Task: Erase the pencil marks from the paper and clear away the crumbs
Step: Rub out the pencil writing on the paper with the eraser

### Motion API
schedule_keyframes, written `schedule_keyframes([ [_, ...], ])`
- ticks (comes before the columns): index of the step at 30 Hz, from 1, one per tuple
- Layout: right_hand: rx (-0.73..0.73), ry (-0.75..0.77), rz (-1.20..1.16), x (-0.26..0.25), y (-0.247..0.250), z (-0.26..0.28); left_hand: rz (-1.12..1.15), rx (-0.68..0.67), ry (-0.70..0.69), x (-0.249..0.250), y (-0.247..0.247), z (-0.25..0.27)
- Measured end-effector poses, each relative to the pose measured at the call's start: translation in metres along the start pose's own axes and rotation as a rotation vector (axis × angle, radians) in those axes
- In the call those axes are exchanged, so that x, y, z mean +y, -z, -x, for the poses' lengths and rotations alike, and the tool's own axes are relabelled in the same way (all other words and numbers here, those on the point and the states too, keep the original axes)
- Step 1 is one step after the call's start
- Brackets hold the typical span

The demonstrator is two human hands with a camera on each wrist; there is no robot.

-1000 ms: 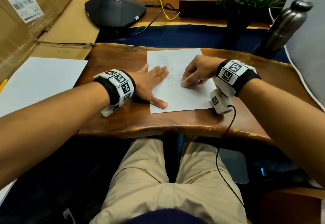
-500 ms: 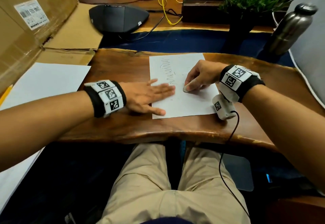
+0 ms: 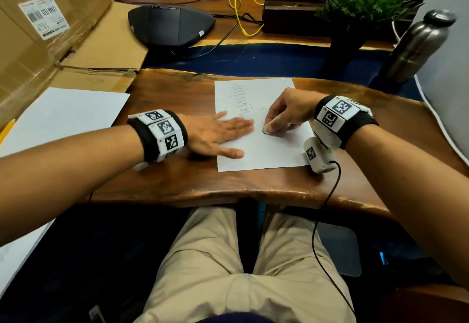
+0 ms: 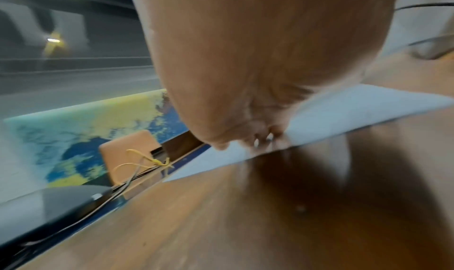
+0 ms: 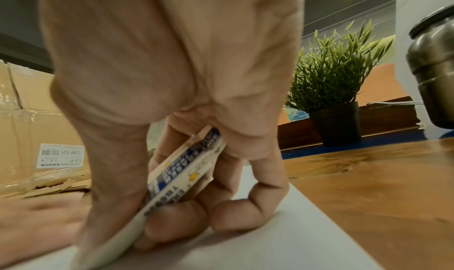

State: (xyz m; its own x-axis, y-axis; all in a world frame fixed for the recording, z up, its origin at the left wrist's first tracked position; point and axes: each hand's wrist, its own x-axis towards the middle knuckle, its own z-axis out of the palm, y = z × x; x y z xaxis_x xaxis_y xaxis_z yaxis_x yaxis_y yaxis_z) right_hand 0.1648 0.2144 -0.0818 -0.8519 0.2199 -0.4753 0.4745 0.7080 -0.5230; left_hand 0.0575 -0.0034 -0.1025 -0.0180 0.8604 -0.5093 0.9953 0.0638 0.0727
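Note:
A white sheet of paper (image 3: pixel 264 150) lies on the wooden desk (image 3: pixel 177 99), with zigzag pencil marks (image 3: pixel 242 101) running down its upper left part. My left hand (image 3: pixel 223 134) lies flat on the sheet's left edge, fingers straight and pointing right. My right hand (image 3: pixel 281 117) pinches a white eraser (image 3: pixel 266 129) in a printed sleeve (image 5: pixel 181 169), its tip touching the paper just right of the left fingertips. A few dark crumbs (image 3: pixel 261 109) dot the paper near the marks.
Cardboard boxes (image 3: pixel 50 30) and a second white sheet (image 3: pixel 63 117) sit to the left. A black conference phone (image 3: pixel 170 25), yellow cable (image 3: pixel 238 5), potted plant (image 3: pixel 363 2) and steel bottle (image 3: pixel 416 46) stand behind the desk. A cable (image 3: pixel 327 211) hangs from the right wrist camera.
My left hand slid down and turned so its fingers point right, uncovering the pencil marks. The right hand with the eraser stayed at nearly the same spot on the paper.

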Motion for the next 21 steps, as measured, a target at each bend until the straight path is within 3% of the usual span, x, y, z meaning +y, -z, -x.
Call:
schedule_keyframes([
  [4, 0.012, -0.020, 0.005, -0.002, -0.001, 0.001, 0.062, 0.098, 0.106, 0.001, 0.001, -0.002],
  [11, 0.041, -0.034, 0.052, -0.004, -0.002, 0.000, 0.226, 0.005, 0.308, -0.014, 0.020, -0.030],
  [15, 0.124, 0.026, 0.075, -0.015, -0.004, -0.008, 0.241, -0.012, 0.327, -0.016, 0.022, -0.037],
  [19, 0.341, 0.054, 0.069, -0.033, -0.006, -0.023, 0.253, -0.019, 0.343, -0.017, 0.021, -0.037],
  [21, 0.305, 0.085, 0.127, -0.033, -0.009, -0.023, 0.256, -0.020, 0.342, -0.018, 0.020, -0.038],
])
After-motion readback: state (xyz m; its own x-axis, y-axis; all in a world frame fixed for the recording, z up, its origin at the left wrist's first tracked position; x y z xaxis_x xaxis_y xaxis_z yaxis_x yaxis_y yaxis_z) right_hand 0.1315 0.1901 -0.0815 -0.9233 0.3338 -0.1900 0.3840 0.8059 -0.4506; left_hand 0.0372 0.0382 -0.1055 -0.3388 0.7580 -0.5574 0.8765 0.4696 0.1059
